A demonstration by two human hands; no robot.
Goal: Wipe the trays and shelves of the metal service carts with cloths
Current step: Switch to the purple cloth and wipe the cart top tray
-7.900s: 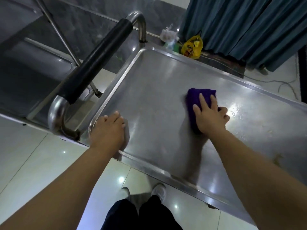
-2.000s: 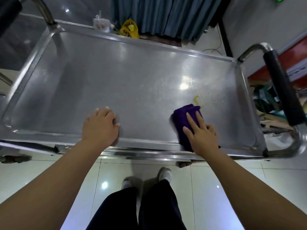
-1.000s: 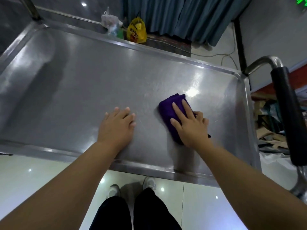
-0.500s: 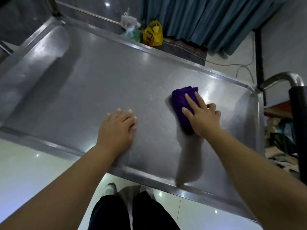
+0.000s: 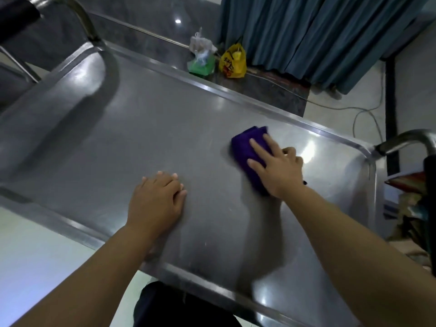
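The steel top tray (image 5: 113, 128) of the service cart fills the view, running from upper left to lower right. A folded purple cloth (image 5: 245, 142) lies on it right of centre. My right hand (image 5: 276, 168) lies flat on the cloth with straight fingers and presses it against the tray. My left hand (image 5: 155, 204) rests palm down on bare metal near the tray's near rim, holding nothing.
Cart handles stand at both ends: a black grip at the top left (image 5: 16, 15) and a bent steel tube at the right (image 5: 405, 140). Beyond the far rim, a green bag (image 5: 200, 64) and a yellow bag (image 5: 232, 62) sit on the floor by blue curtains (image 5: 306, 31).
My right hand has slid the purple cloth from the near right part of the tray up towards the far rim. My left hand has shifted right along the near edge.
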